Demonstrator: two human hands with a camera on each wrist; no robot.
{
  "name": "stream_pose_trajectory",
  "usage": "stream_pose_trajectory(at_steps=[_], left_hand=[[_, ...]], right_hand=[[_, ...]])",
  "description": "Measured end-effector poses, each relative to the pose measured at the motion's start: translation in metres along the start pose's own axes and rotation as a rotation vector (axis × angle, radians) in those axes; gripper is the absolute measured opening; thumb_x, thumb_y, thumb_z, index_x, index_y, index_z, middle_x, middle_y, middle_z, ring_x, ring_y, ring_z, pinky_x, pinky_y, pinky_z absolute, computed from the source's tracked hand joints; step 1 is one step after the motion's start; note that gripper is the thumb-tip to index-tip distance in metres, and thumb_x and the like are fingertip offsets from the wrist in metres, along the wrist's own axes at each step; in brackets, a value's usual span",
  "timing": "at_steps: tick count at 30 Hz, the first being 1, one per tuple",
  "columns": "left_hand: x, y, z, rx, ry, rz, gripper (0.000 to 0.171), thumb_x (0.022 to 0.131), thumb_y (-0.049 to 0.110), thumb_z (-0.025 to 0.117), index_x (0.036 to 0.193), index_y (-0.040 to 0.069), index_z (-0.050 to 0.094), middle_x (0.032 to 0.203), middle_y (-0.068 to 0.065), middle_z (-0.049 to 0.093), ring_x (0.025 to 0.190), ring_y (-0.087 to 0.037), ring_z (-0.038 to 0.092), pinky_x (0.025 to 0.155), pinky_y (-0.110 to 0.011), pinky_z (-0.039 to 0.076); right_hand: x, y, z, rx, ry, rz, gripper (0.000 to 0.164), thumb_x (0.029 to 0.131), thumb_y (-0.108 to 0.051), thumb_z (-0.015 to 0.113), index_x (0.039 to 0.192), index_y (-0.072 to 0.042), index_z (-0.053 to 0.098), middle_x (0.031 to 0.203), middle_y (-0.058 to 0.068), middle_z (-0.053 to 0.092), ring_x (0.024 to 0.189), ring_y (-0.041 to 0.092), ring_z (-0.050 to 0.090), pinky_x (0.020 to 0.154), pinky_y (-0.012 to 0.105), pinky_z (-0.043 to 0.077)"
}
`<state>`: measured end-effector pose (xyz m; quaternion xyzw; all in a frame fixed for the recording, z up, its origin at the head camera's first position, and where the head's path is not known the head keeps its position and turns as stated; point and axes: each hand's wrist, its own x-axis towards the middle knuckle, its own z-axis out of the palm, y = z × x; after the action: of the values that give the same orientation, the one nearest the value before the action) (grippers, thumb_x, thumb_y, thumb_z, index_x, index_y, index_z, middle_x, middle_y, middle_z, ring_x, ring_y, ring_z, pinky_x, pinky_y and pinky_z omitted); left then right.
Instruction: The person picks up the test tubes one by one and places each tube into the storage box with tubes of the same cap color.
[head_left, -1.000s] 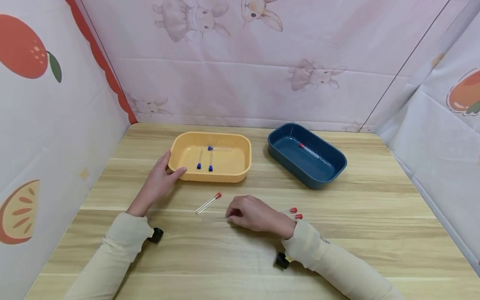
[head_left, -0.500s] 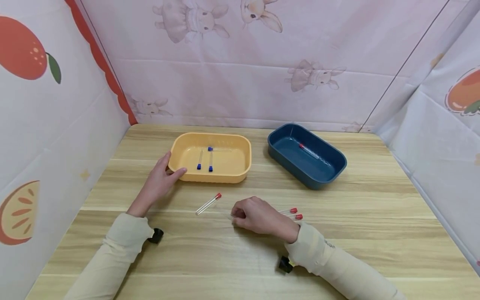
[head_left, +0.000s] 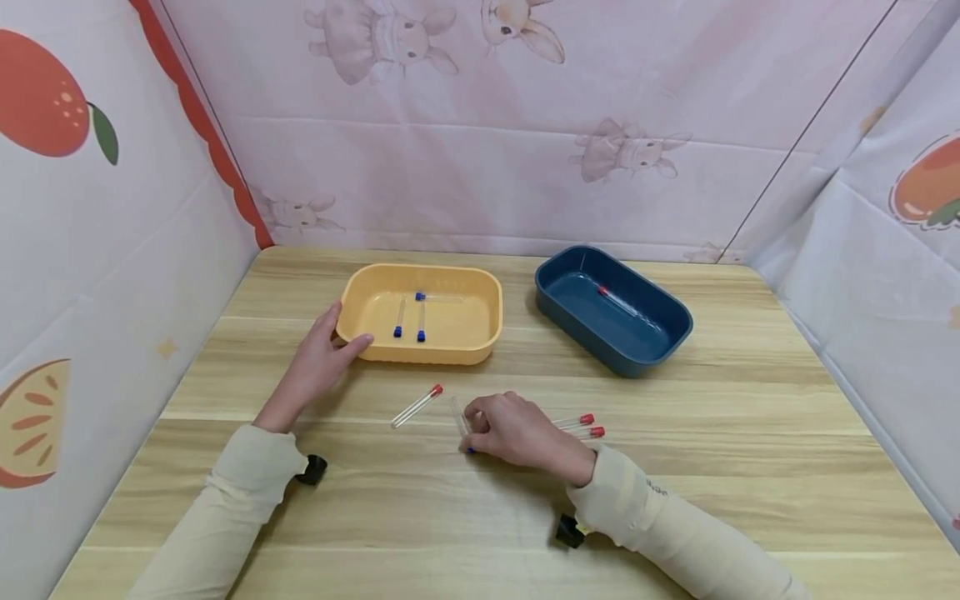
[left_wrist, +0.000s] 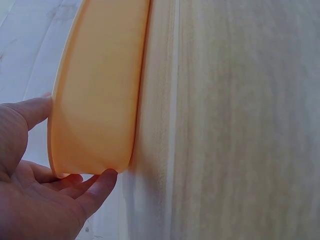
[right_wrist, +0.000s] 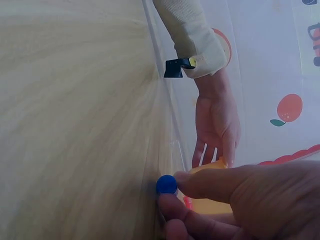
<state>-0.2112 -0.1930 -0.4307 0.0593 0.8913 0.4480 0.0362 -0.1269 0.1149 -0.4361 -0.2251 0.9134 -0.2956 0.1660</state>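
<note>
As the left hand [head_left: 318,362] grips the yellow bin [head_left: 423,356], the right hand [head_left: 512,429] pinches a tube [head_left: 457,412] now turned, blue cap [right_wrist: 166,185] at the fingertips [right_wrist: 184,179], presumably easing identification.

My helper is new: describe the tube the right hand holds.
On the wooden table, nearer than the yellow bin, find the right hand. It pinches the clear tube, whose cap is blue; the tubes lying nearby on the table have red caps.
</note>
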Motion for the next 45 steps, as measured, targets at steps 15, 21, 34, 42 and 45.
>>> stream_pose_trajectory(at_steps=[15,21,34,42,45], left_hand=[[0.000,0.002,0.000,-0.005,-0.005,0.001,0.094,0.105,0.046,0.058,0.164,-0.001,0.002,0.169,-0.026,0.007,0.153,-0.043,0.022,0.119,-0.053,0.031],[0.000,0.001,0.000,-0.010,-0.005,0.013,0.092,0.105,0.039,0.060,0.163,-0.003,0.003,0.168,-0.028,0.009,0.152,-0.043,0.023,0.119,-0.052,0.031],[0.000,0.001,-0.002,-0.006,-0.005,0.017,0.094,0.105,0.041,0.060,0.163,-0.004,0.001,0.168,-0.029,0.007,0.152,-0.044,0.023,0.119,-0.052,0.031],[0.000,0.001,-0.002,0.005,-0.004,0.026,0.095,0.104,0.045,0.060,0.163,-0.004,0.002,0.168,-0.028,0.008,0.152,-0.044,0.021,0.120,-0.053,0.030],[0.000,0.000,-0.002,0.006,-0.003,0.027,0.095,0.104,0.045,0.059,0.163,-0.004,0.002,0.168,-0.028,0.008,0.152,-0.044,0.022,0.120,-0.053,0.030]], right_hand=[[0.008,0.010,-0.015,-0.086,-0.114,-0.081,0.091,0.079,-0.042,0.091,0.152,-0.008,0.048,0.112,-0.001,0.059,0.097,0.015,0.052,0.082,0.028,0.050],[0.012,0.013,-0.020,-0.167,-0.152,-0.152,0.101,0.075,-0.048,0.092,0.156,-0.010,0.045,0.120,0.002,0.051,0.101,0.016,0.047,0.077,0.027,0.046],[0.016,0.016,-0.016,-0.224,-0.116,-0.215,0.104,0.072,-0.052,0.093,0.156,-0.011,0.046,0.120,0.000,0.045,0.103,0.014,0.044,0.082,0.025,0.045],[0.017,0.014,-0.014,-0.238,-0.109,-0.196,0.101,0.072,-0.049,0.094,0.154,-0.011,0.048,0.121,0.000,0.045,0.106,0.014,0.044,0.084,0.024,0.045],[0.018,0.014,-0.015,-0.235,-0.114,-0.192,0.100,0.073,-0.049,0.093,0.154,-0.010,0.049,0.120,-0.001,0.044,0.106,0.014,0.044,0.083,0.024,0.045]])
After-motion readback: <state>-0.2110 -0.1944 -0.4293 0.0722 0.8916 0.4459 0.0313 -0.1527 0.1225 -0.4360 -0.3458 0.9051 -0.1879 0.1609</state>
